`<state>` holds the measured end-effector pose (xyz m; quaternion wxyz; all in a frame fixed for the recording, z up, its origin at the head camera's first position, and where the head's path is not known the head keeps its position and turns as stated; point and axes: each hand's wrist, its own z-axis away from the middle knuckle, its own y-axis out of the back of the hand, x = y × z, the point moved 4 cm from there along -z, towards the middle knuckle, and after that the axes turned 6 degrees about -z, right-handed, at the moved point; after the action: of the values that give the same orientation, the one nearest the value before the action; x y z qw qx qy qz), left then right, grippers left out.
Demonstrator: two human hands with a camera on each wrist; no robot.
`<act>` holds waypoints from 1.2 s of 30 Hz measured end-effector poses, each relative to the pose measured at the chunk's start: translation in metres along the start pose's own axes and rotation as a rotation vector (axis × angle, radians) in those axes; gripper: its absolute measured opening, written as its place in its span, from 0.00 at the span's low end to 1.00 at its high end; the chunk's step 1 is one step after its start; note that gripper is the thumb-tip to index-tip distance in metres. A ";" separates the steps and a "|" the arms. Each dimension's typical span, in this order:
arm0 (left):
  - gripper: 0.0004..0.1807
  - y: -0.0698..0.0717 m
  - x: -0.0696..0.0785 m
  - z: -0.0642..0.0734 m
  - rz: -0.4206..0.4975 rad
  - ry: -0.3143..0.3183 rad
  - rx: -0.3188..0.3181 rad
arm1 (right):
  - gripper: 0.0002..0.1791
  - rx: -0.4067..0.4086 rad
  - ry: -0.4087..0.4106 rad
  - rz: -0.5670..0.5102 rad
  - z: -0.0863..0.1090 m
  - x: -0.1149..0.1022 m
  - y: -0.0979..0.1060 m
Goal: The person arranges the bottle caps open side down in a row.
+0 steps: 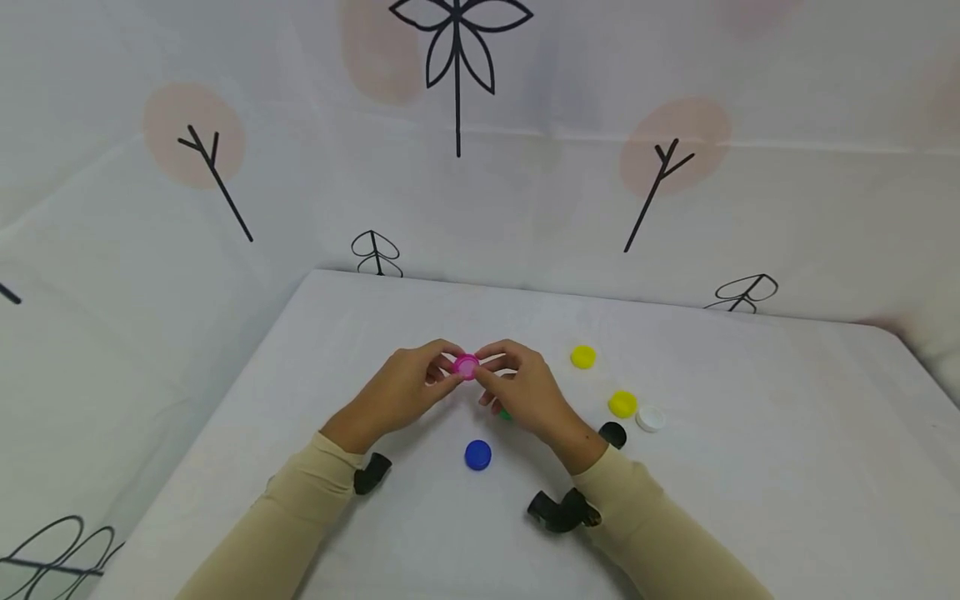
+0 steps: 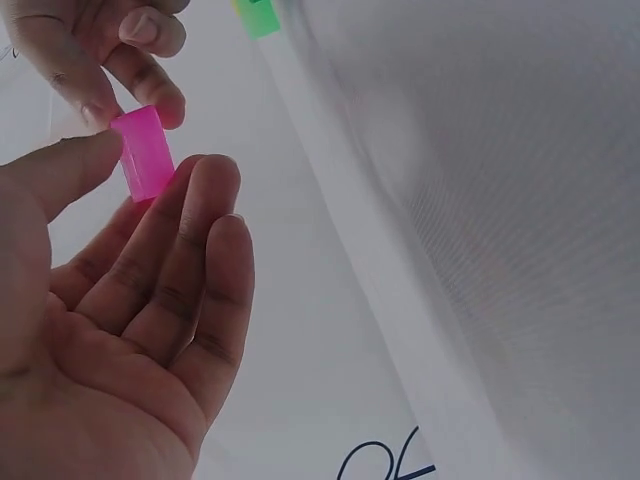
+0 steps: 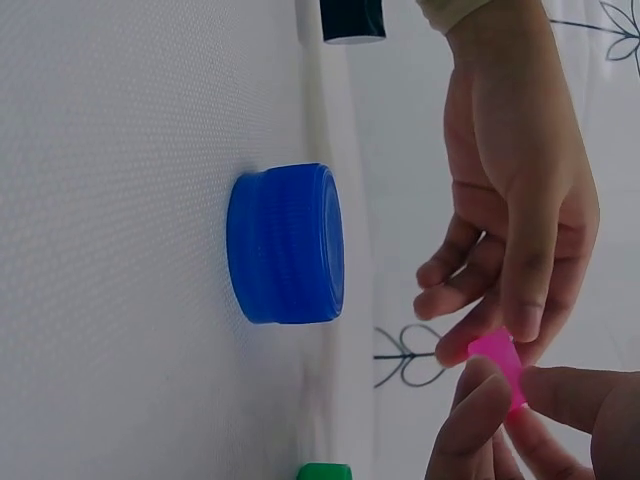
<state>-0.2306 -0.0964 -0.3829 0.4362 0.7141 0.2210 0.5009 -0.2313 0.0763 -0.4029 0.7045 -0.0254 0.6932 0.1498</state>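
White table [image 1: 427,533] below, patterned wall [image 1: 540,200] beyond, both hands [image 1: 397,390] [image 1: 529,387] pinch a pink cap [image 1: 467,367] my head camera shows face-on.

The person's bare left hand [image 1: 399,385] and right hand [image 1: 529,393] pinch mid-frame, beige-sleeved forearms [image 1: 288,508] slanting inward from the bottom edge.

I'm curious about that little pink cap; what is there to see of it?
The pink cap is small, round and bright, like a bottle top, apparently plastic. The head view shows a darker rim around a paler middle; the wrist views show its short side wall. It is held up off the white table, one face toward the head camera. The left hand and right hand both pinch it from opposite sides.
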 end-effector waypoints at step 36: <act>0.13 0.007 0.000 0.003 0.083 -0.064 0.159 | 0.18 -0.029 -0.007 0.008 0.003 -0.002 0.002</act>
<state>-0.2290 -0.1009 -0.3768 0.3640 0.7706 0.2162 0.4764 -0.2285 0.0784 -0.4006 0.7058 -0.0326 0.6887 0.1627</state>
